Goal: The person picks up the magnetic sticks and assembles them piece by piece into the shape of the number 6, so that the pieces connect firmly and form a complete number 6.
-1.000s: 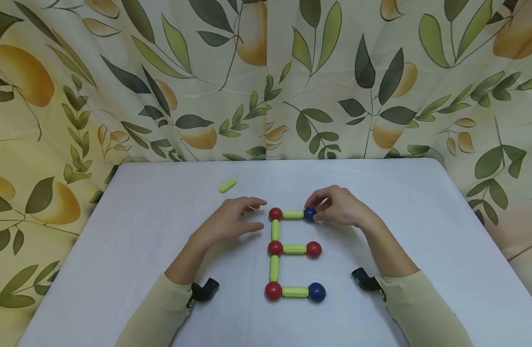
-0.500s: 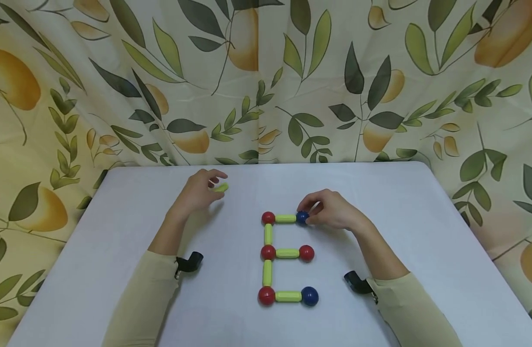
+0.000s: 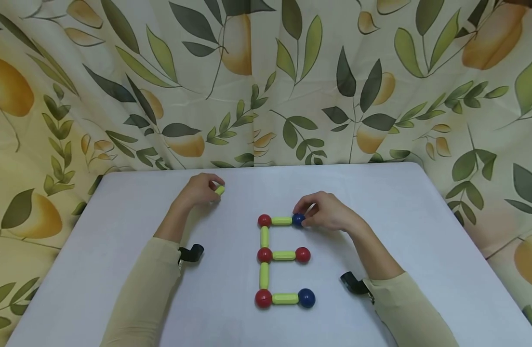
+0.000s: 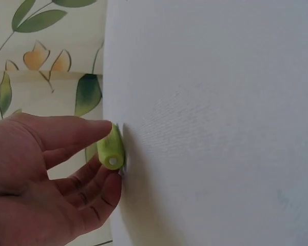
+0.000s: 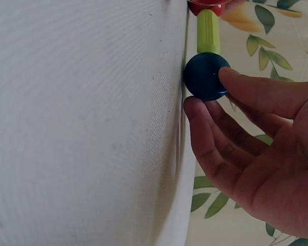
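Observation:
Near the table's far edge my left hand (image 3: 201,188) pinches a loose yellow-green magnetic rod (image 3: 220,190); the left wrist view shows the rod (image 4: 111,148) between thumb and fingers, one round end facing the camera. My right hand (image 3: 326,210) holds a blue ball (image 3: 298,220) by thumb and fingertips at the upper right end of an E-shaped figure. In the right wrist view this blue ball (image 5: 206,77) touches a yellow-green rod (image 5: 208,32). The figure's spine has a top red ball (image 3: 264,220), a middle red ball (image 3: 264,255) and a bottom red ball (image 3: 263,299), joined by rods.
The middle arm ends in another red ball (image 3: 302,255), the lower arm in another blue ball (image 3: 307,298). All lie on a white-covered table (image 3: 357,318). A leaf-and-fruit patterned curtain (image 3: 309,106) hangs behind its far edge.
My left hand has moved from beside the figure to the far left and taken hold of the loose rod. My right hand stays at the blue ball. The head view has shifted slightly.

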Motion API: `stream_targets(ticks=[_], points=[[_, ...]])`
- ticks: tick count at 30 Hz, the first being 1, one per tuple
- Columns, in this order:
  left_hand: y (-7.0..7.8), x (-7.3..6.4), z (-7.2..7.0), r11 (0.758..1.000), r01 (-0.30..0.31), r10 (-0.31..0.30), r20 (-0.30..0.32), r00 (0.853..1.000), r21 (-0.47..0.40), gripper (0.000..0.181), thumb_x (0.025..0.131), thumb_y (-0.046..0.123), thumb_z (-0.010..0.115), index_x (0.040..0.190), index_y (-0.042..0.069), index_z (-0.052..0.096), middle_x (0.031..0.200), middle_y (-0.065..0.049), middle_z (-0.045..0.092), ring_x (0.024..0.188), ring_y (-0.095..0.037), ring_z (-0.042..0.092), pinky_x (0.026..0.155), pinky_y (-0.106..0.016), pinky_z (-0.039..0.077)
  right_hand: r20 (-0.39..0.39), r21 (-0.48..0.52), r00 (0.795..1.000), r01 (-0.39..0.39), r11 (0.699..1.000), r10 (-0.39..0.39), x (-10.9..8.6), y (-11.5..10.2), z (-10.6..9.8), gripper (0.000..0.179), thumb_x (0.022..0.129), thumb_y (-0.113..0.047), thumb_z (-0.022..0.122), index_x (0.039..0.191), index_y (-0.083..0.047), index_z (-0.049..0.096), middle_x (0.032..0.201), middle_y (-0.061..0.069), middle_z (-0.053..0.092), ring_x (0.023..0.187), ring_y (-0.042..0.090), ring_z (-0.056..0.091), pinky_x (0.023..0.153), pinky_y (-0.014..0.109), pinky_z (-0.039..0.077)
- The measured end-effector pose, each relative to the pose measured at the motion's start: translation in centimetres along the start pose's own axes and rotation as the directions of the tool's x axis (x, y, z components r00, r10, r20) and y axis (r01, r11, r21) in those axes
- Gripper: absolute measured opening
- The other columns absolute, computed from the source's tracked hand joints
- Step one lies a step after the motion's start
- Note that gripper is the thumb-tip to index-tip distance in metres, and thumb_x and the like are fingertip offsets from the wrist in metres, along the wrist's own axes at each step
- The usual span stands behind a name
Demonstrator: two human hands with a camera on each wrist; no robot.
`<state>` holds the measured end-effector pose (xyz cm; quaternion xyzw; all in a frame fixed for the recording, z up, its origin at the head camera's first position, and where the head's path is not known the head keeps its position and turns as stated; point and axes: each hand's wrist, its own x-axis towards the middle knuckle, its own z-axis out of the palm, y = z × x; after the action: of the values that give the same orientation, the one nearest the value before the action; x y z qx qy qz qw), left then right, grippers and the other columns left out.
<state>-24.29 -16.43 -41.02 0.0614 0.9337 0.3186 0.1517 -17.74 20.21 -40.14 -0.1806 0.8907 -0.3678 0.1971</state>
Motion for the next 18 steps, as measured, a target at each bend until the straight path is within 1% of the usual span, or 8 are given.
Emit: stream_targets(ticks=[3,8,13,18], points=[[-0.3,0.1,0.4,1.0,0.011,-0.011,-0.005,1.0,-0.007,0.042,0.086,0.003,0.07,0.128,0.007,0.07,0.114,-0.017,0.063,0.094,-0.027,0.06,0.07,-0.027,0.051,0.0,-0.006,1.0,-0.004,1.0,0.004,0.1,-0.1,0.1,0.026,0.086,-0.001,0.078,0.111,-0.007,0.076,0.111,0.01,0.075,0.092,0.022,0.067,0.079,0.031,0.057],[-0.1,-0.3,0.6,0.999,0.019,-0.02,-0.014,1.0,-0.025,0.039,0.086,0.003,0.072,0.125,0.006,0.072,0.111,-0.015,0.064,0.092,-0.025,0.06,0.069,-0.027,0.052,0.001,-0.006,1.0,-0.005,1.0,0.005,0.1,-0.1,0.1,0.026,0.086,-0.001,0.078,0.112,-0.007,0.076,0.111,0.01,0.074,0.092,0.023,0.066,0.079,0.031,0.057],[0.8,-1.3,0.9,0.994,0.012,-0.012,-0.001,1.0,-0.107,0.037,0.085,0.002,0.073,0.121,0.004,0.073,0.105,-0.013,0.065,0.085,-0.021,0.06,0.065,-0.025,0.053,0.002,-0.002,1.0,-0.001,1.0,0.001,0.1,-0.1,0.1,0.026,0.087,0.0,0.078,0.112,-0.007,0.076,0.111,0.011,0.074,0.092,0.023,0.066,0.08,0.032,0.057],[1.8,-2.5,1.5,0.983,0.005,-0.003,0.01,1.0,-0.184,0.036,0.085,0.004,0.075,0.12,0.005,0.073,0.102,-0.012,0.065,0.076,-0.019,0.064,0.064,-0.027,0.055,0.002,0.0,1.0,0.003,1.0,-0.003,0.0,-0.1,0.1,0.026,0.087,-0.001,0.078,0.113,-0.006,0.076,0.111,0.011,0.074,0.093,0.023,0.066,0.081,0.033,0.057]])
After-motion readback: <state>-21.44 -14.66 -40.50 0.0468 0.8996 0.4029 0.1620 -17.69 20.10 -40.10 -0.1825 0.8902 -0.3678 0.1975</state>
